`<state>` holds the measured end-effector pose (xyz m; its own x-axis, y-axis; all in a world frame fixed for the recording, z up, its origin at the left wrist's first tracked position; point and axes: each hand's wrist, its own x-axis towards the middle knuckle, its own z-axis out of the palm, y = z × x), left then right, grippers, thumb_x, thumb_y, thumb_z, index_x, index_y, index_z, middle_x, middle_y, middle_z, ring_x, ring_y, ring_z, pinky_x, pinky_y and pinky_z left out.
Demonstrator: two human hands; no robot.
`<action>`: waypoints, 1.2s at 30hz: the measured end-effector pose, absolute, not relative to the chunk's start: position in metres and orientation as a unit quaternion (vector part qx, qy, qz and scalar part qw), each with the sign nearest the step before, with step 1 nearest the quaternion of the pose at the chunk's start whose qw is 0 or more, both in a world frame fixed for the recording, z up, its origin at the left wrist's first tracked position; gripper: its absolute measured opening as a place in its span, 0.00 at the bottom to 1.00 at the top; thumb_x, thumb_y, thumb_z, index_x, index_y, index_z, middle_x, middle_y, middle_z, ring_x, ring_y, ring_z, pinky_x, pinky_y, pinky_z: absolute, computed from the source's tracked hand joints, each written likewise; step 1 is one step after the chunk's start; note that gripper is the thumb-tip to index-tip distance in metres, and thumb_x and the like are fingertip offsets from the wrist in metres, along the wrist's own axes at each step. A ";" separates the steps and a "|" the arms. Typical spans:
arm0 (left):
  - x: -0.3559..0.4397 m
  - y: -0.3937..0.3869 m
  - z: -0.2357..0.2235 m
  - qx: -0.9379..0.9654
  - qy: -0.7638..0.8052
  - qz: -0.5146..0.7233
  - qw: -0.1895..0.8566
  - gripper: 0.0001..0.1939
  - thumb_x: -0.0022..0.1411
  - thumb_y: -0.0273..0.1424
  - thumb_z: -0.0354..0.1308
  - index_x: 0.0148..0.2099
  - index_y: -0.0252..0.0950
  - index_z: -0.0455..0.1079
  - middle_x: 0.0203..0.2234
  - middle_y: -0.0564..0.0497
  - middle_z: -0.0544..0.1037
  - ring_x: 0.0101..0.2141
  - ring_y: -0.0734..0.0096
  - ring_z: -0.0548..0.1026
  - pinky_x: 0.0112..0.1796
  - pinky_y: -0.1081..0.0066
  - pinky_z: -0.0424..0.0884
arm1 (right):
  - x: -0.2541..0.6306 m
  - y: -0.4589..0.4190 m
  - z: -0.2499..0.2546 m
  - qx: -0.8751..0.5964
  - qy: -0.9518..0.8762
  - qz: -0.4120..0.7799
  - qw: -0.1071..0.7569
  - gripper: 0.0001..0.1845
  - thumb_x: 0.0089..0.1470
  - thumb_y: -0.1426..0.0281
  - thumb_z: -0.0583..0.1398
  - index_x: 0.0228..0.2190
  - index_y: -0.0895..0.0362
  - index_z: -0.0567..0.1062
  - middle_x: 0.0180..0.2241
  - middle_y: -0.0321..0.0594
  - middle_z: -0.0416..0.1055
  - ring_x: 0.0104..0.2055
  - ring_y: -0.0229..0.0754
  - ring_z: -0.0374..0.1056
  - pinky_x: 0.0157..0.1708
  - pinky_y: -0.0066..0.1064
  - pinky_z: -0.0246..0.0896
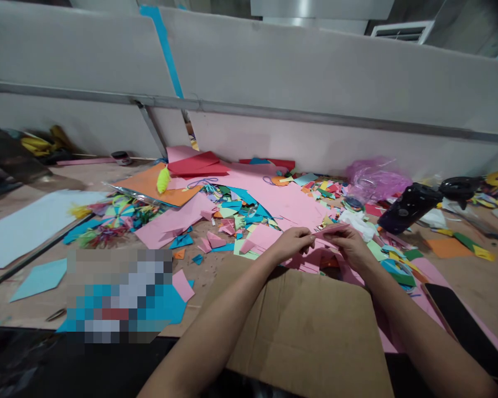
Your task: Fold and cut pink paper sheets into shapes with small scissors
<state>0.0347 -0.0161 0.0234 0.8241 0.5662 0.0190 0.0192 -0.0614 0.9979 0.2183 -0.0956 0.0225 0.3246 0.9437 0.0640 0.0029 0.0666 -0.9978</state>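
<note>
A small piece of pink paper [335, 228] is held up between my two hands, over the heap on the table. The fingers of my left hand [295, 243] pinch its left end. My right hand [347, 243] grips the right part, thumb and fingers closed on it. Whether the piece is folded or several layers thick, I cannot tell. Below my wrists lies a brown cardboard sheet [311, 331]. Beyond my hands, larger pink paper sheets [284, 202] spread among small coloured scraps [232, 213].
A dark phone [467, 323] lies at the right, with a black bottle-like object [410, 207] behind it. A purple plastic bag [379, 177] sits farther back. Orange paper [145, 185] and white sheets [37, 221] lie left. A pale partition [315, 77] stands behind the table.
</note>
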 end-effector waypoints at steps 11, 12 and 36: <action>0.031 -0.019 0.027 0.624 0.205 0.165 0.736 0.29 0.55 0.57 0.58 0.33 0.32 0.68 0.26 0.50 0.73 0.25 0.76 0.69 0.29 0.72 0.62 | 0.222 -0.099 0.025 -0.555 -0.458 0.388 0.576 0.14 0.35 0.61 0.74 0.26 0.52 0.81 0.30 0.38 0.75 0.32 0.42 0.70 0.34 0.35 0.67; 0.031 -0.019 0.026 0.621 0.202 0.164 0.740 0.28 0.54 0.56 0.58 0.33 0.33 0.67 0.27 0.50 0.73 0.25 0.76 0.69 0.29 0.72 0.62 | 0.222 -0.099 0.026 -0.556 -0.460 0.387 0.573 0.13 0.36 0.61 0.74 0.27 0.52 0.82 0.30 0.38 0.75 0.32 0.42 0.69 0.34 0.35 0.67; 0.037 -0.016 0.021 0.644 0.238 0.213 0.695 0.17 0.58 0.44 0.55 0.27 0.35 0.63 0.19 0.55 0.67 0.21 0.78 0.64 0.25 0.74 0.59 | 0.213 -0.105 0.036 -0.565 -0.487 0.402 0.531 0.20 0.40 0.58 0.72 0.36 0.52 0.80 0.42 0.40 0.74 0.42 0.47 0.70 0.41 0.38 0.69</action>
<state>0.0366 -0.0162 0.0205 0.7963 0.6023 -0.0561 0.0103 0.0793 0.9968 0.2130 -0.1049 0.0358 0.2030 0.9771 0.0631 0.1236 0.0384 -0.9916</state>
